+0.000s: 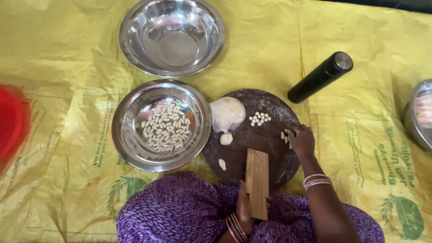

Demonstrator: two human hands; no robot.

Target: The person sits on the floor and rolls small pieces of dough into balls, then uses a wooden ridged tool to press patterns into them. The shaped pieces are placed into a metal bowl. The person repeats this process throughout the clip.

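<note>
My left hand grips the near end of a ridged wooden board that leans onto a round dark board. My right hand rests at the dark board's right edge, fingers pinched on small dough pieces. A large dough lump lies at the board's upper left, with a small ball and another bit below it. A cluster of tiny cut pieces sits near the top. A steel bowl to the left holds several shaped dough pieces.
An empty steel bowl stands farther away. A black cylindrical bottle lies on the yellow plastic sheet to the right. Another steel vessel sits at the right edge, a red object at the left edge.
</note>
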